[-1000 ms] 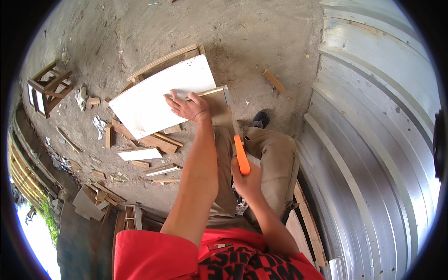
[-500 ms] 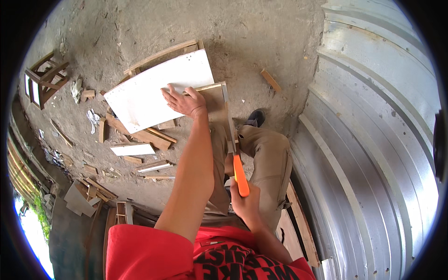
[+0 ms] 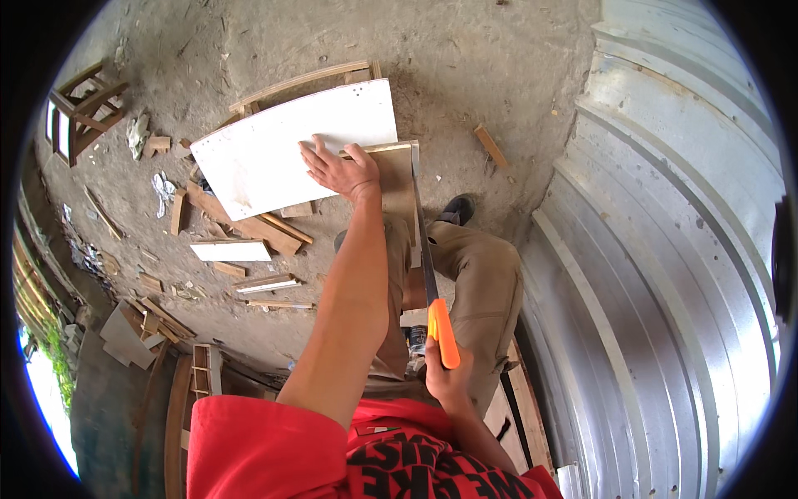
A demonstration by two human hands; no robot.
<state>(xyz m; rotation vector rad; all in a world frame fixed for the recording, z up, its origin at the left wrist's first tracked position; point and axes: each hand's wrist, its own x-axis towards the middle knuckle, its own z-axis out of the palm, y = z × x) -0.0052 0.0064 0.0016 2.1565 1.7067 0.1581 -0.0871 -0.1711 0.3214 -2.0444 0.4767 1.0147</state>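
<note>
My right hand [image 3: 448, 376] is closed round the orange handle of a handsaw [image 3: 443, 333]. Its long blade runs away from me along the right edge of a brown board [image 3: 389, 176], touching it near the far corner. My left hand [image 3: 345, 172] presses down with fingers spread, partly on a white panel [image 3: 283, 150] and partly by the brown board's left edge. That panel lies tilted over a wooden frame [image 3: 303, 81]. Part of the brown board is hidden beneath my left hand and forearm.
Wood offcuts [image 3: 241, 219] and strips are scattered on the left of the dirt floor. A small wooden stool [image 3: 83, 112] lies at the far left. One loose block [image 3: 490, 146] sits beyond my shoe. A corrugated metal wall [image 3: 657, 249] rises close on my right.
The handsaw has been drawn back toward me by my right hand, its handle now nearer my body. My left hand keeps its place on the panel. The whole view has shifted slightly.
</note>
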